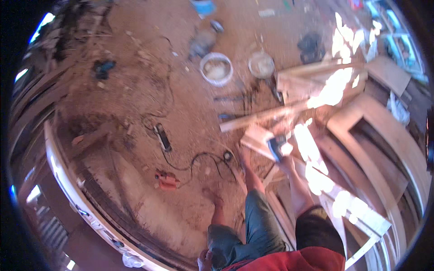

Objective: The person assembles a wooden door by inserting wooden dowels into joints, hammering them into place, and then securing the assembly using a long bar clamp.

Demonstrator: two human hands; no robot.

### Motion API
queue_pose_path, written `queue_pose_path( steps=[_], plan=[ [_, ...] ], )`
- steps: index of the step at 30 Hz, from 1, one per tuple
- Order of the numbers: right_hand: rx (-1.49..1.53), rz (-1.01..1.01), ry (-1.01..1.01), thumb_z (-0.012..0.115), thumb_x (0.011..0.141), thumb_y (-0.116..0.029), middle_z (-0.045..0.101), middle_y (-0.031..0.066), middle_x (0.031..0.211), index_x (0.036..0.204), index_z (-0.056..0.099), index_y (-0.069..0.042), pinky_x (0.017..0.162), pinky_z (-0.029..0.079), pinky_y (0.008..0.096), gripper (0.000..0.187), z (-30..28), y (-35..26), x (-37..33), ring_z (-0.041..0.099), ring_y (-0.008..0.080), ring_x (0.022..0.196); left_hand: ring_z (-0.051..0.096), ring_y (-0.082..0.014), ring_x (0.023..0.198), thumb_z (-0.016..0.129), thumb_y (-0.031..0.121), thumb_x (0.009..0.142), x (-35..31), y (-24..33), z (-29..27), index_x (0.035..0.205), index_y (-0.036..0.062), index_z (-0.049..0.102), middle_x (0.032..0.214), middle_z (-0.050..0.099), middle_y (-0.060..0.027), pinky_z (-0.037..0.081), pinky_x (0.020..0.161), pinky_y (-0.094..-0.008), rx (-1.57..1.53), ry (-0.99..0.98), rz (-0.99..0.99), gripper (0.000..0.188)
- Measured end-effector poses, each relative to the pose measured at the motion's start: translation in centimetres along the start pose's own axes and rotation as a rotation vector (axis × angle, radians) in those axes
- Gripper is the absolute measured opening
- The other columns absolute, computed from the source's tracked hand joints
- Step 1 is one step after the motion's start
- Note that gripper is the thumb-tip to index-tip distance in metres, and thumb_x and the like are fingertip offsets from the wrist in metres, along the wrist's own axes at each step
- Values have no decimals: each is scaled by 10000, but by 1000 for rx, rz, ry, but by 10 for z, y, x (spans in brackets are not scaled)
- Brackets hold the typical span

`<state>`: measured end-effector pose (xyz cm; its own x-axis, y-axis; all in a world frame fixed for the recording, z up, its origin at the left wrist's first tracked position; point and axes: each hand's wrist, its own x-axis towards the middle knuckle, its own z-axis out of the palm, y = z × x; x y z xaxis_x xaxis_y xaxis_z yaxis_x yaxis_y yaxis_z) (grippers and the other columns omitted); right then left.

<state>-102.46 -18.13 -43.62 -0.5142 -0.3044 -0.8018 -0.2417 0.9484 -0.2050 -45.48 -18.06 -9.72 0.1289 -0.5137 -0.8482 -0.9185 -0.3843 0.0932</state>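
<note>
Head view, only view available. Floor is brown earth with scattered shavings; picture is somewhat blurred, with hard sun patches on the right.

Right hand (285,161): reaches forward and down to a short board (256,138) in front of the person. Fingers appear closed around a blue tool (274,149); blur hides the exact grip and the tool's kind. Tool sits at the near right end of the board; cannot tell whether its underside is pressed on the wood.

Left hand (205,260): low, at the bottom edge, beside the shorts. Cannot tell if its fingers are apart or together; no object made out in it.

Right foot (244,156): just beside the board's left end, perhaps bracing it.

Surroundings: a long plank (257,118) beyond the board; a wooden frame (361,128) to the right. Left of the feet, a black cable (194,160), a power strip (162,137) and an orange object (167,180), kind unclear. Farther off, two tubs: white bucket (217,69), paler bucket (261,65).

Judgement: step in hand looks like one-handed tool work on the board's surface. Next move would call for a steady board, a flat tool and the loose cable kept clear.
</note>
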Motion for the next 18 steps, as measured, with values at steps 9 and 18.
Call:
queue_pose_path(
  steps=[9,18],
  plan=[
    [168,-114,-255,827,684,-262,666,78,746,894,685,-13,530,483,316,355,-67,-16,-224,630,174,635,673,-298,840,528,348,999,-38,-32,2,1029,11,687,927,701,-186,522,756,-399,-163,295,11,373],
    [38,-353,-343,795,807,-292,621,68,558,667,652,-21,412,462,315,337,-40,-97,-337,595,152,447,674,-365,825,504,385,1001,-103,-138,68,982,9,690,906,691,-240,516,744,-437,-476,614,-51,420]
  ],
)
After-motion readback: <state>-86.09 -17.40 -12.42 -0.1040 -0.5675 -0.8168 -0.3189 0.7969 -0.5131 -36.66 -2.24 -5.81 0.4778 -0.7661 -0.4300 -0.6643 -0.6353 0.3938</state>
